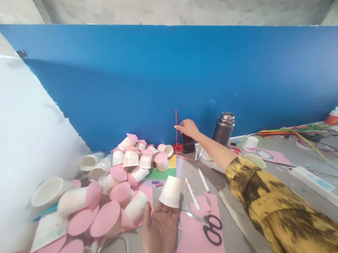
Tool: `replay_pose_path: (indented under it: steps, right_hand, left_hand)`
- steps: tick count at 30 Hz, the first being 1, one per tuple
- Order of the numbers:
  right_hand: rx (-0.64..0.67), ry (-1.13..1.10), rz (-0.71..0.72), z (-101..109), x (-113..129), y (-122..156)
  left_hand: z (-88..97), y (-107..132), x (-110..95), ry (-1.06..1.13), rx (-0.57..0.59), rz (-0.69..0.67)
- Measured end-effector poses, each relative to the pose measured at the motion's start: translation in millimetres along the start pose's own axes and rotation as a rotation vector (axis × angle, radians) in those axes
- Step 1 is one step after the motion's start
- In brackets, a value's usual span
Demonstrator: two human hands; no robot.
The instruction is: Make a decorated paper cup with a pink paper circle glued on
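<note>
My left hand (161, 227) is palm up at the bottom middle, with its fingers under a white paper cup (170, 191) turned upside down; the thumb stands apart. Faint marks run around the cup near its rim. My right hand (189, 128) reaches to the back, its fingertips pinched on a thin upright red stick (176, 120). The stick's lower end is in a small round jar (178, 148) with red contents. Just behind my right wrist, a dark phone (188, 144) leans against the blue board.
Many decorated cups with pink paper discs (105, 219) pile up at left. Scissors (212, 230) lie on pink paper (192, 250), near white markers (192, 195). A dark flask (224, 129) stands open behind my right arm. A power strip (321, 184) and coloured sticks (282, 132) are at right.
</note>
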State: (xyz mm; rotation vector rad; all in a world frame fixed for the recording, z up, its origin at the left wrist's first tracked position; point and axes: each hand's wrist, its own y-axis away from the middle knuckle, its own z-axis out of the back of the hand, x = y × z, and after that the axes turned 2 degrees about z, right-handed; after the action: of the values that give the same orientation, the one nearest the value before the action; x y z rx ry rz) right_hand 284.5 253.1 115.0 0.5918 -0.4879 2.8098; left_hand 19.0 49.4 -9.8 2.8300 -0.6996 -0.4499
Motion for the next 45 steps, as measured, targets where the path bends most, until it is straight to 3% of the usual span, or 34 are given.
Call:
replay_pose_path:
  steps: [4,8,13,17,21,24,25,28,32,35,38,41,45]
  right_hand:
    - [-0.004,-0.001,-0.026,-19.1,3.8,-12.8]
    - [-0.018,-0.018,-0.024,-24.0,1.9,-9.4]
    - [-0.083,-0.106,0.011,-15.0,0.7,5.6]
    - [-0.184,-0.268,0.033,5.7,-1.3,20.6]
    - [-0.266,-0.492,0.036,34.7,-12.7,65.0]
    - [-0.297,-0.652,0.028,52.6,-22.9,130.3]
    - [-0.33,-0.844,0.054,57.3,-25.1,156.2]
    - [-0.395,-1.144,0.097,66.6,-26.5,233.2]
    - [-0.503,-1.108,0.113,65.6,-22.9,300.8]
    - [-0.535,-1.111,0.146,63.6,-22.6,316.3]
    - [-0.561,-1.128,0.187,66.7,-23.0,317.1]
    - [-0.552,-1.114,0.208,69.5,-22.4,317.4]
    - [-0.517,-1.087,0.213,68.4,-22.1,320.0]
  left_hand:
    - [0.8,0.1,-1.7,0.025,-0.017,0.023]
    - [-2.3,1.6,-2.5,0.044,-0.037,0.057]
    - [-3.8,3.1,-1.2,0.057,-0.005,0.083]
    - [-5.7,2.7,-1.8,0.014,-0.048,0.025]
    - [-15.2,6.9,-2.6,-0.028,-0.069,-0.02]
    - [-24.6,11.8,1.6,-0.1,-0.024,-0.046]
    - [-26.6,12.8,3.9,-0.145,0.013,-0.072]
    - [-26.1,14.4,11.2,-0.368,0.173,-0.171]
    - [-16.8,21.9,14.3,-0.957,0.366,-0.415]
    - [-13.8,29.9,12.1,-1.527,0.446,-0.668]
    - [-16.8,34.2,11.0,-1.916,0.521,-0.915]
    - [-21.4,35.1,11.9,-2.112,0.529,-0.997]
    - [-23.2,36.0,15.3,-2.199,0.536,-1.034]
